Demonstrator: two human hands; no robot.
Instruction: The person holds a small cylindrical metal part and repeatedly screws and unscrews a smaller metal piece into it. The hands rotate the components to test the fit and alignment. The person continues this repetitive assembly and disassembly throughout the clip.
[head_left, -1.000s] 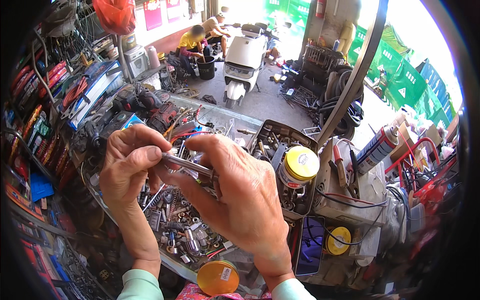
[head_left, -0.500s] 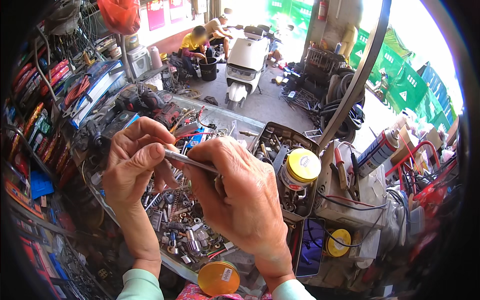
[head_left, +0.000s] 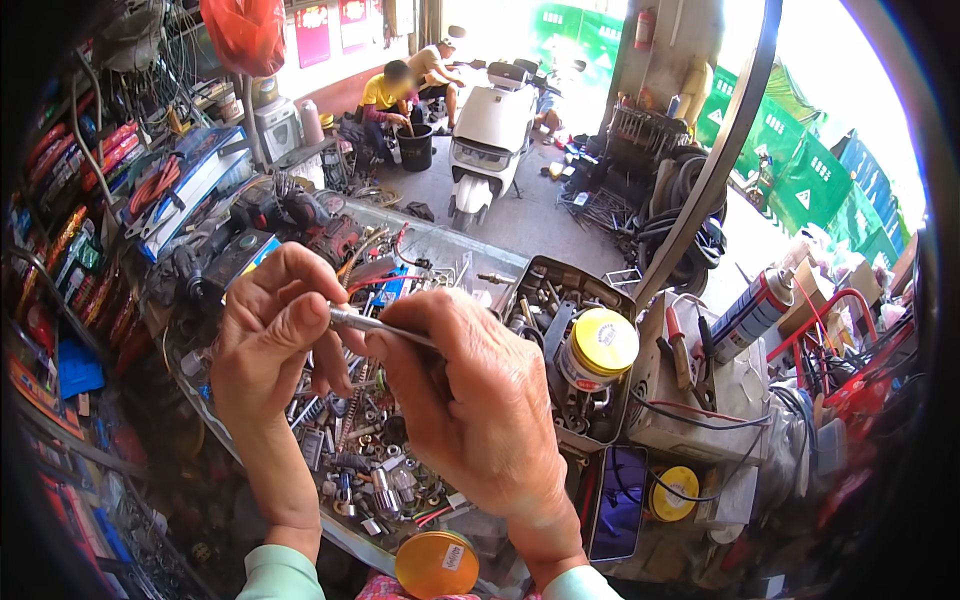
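Observation:
Between my two hands, above the cluttered bench, is a slim silver metal rod (head_left: pixel 385 328). My right hand (head_left: pixel 475 390) is closed round it, hiding its right end. My left hand (head_left: pixel 275 335) pinches the rod's other end with thumb and fingertips, the remaining fingers loosely curled. Whether a separate small piece sits at that end, I cannot tell. Below the hands lies a heap of small metal parts (head_left: pixel 375 450), with screws, springs and fittings.
Right of my hands stands a metal box (head_left: pixel 540 275) of parts with a yellow-lidded tub (head_left: pixel 605 340). A spray can (head_left: pixel 750 310) and pliers (head_left: pixel 675 345) are further right. A phone (head_left: pixel 618 500) and orange lid (head_left: pixel 437 563) lie nearer. Beyond are a white scooter (head_left: pixel 490 140) and two people.
My right hand has dropped slightly, and the rod has shifted a little down with it. The left hand keeps its pinch almost in place.

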